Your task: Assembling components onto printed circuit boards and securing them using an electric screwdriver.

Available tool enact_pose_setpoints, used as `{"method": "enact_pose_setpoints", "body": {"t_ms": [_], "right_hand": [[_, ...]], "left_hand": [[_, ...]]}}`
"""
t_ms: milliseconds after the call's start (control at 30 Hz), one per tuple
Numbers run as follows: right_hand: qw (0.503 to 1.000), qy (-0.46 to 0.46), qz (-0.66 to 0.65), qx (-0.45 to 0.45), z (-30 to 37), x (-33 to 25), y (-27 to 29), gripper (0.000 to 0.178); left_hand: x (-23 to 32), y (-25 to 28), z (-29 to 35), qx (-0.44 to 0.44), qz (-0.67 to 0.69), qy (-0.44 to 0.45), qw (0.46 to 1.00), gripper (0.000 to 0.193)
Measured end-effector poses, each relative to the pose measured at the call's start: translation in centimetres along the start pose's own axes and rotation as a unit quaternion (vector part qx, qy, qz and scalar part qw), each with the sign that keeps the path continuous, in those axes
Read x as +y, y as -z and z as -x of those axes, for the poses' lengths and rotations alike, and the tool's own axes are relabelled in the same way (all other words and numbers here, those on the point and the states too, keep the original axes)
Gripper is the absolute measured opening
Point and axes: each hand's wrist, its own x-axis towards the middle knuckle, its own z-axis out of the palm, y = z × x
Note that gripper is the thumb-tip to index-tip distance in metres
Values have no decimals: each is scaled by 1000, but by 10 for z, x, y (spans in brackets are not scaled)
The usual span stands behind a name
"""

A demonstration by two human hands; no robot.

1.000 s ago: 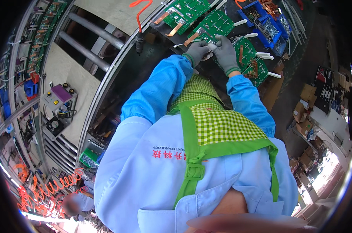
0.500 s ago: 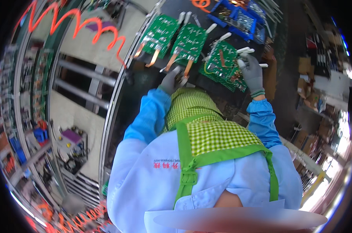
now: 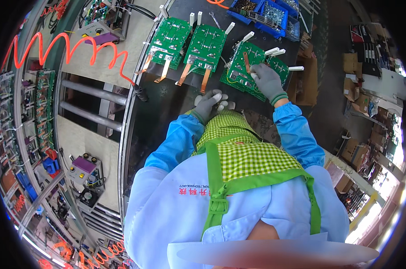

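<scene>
Both my hands wear grey gloves with light fingertips. My right hand [image 3: 268, 81] is closed over the right-hand green circuit board [image 3: 238, 77], its fingertips beside the lower end of a flat copper strip [image 3: 246, 62]. Whatever those fingers pinch is too small to make out. My left hand [image 3: 208, 106] is curled at the near table edge, in front of the apron, around something hidden by the fingers. Left of the first board lie a middle circuit board [image 3: 207, 45] and a left circuit board [image 3: 168, 38], each with two copper strips pointing toward me and white posts at the far edge.
Blue bins [image 3: 274, 18] of small metal parts stand at the far right of the dark table [image 3: 162, 96]. A wrench [image 3: 215, 19] lies behind the boards. An orange coiled hose [image 3: 93, 49] hangs at left over the conveyor rollers [image 3: 93, 92]. A cardboard box [image 3: 307, 80] stands at right.
My right hand has moved left from the right board's edge to near its copper strip. My left hand remains at the near edge, its fingers more in view. The whole view has shifted slightly.
</scene>
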Motion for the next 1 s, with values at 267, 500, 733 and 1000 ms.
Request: {"method": "enact_pose_setpoints", "body": {"t_ms": [267, 500, 733, 1000], "right_hand": [[988, 104, -110, 14, 30, -13, 32, 14], [978, 150, -141, -23, 67, 19, 31, 14], [968, 184, -149, -81, 79, 30, 27, 14], [973, 183, -123, -63, 56, -7, 4, 17]], "left_hand": [[-12, -22, -49, 26, 156, -119, 980, 28], [-21, -27, -70, -5, 189, -122, 974, 22], [-21, -22, -85, 20, 229, -84, 970, 13], [-6, -50, -53, 38, 198, -66, 977, 19]]}}
